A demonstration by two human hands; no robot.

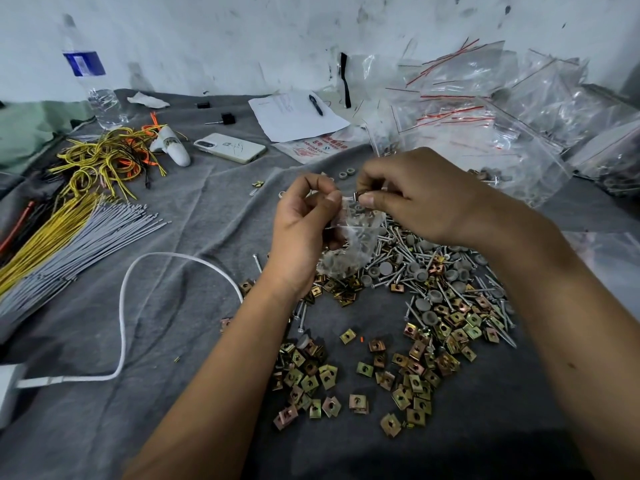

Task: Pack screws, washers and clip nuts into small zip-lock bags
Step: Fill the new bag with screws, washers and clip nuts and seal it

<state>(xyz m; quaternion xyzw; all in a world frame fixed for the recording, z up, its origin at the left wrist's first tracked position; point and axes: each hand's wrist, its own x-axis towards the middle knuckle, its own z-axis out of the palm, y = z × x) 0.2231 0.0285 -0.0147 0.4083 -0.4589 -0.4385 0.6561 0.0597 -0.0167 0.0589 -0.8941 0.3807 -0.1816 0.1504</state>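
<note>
Above the hardware pile: small zip-lock bag (349, 237) hanging between both hands.
Left hand (304, 233): fingers pinching the bag's mouth.
Right hand (426, 195): thumb and forefinger pinching a clip nut (356, 195) — at the opening.

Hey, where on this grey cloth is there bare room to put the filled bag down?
Bare cloth lies between the phone, the grey rods and the white cable. More lies inside the cable's loop. Crowded: clip nuts and screws under both hands, empty bags far right.

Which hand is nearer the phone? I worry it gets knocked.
Left. The left hand is right of the phone and nearer the camera; the right hand is farther right.
</note>
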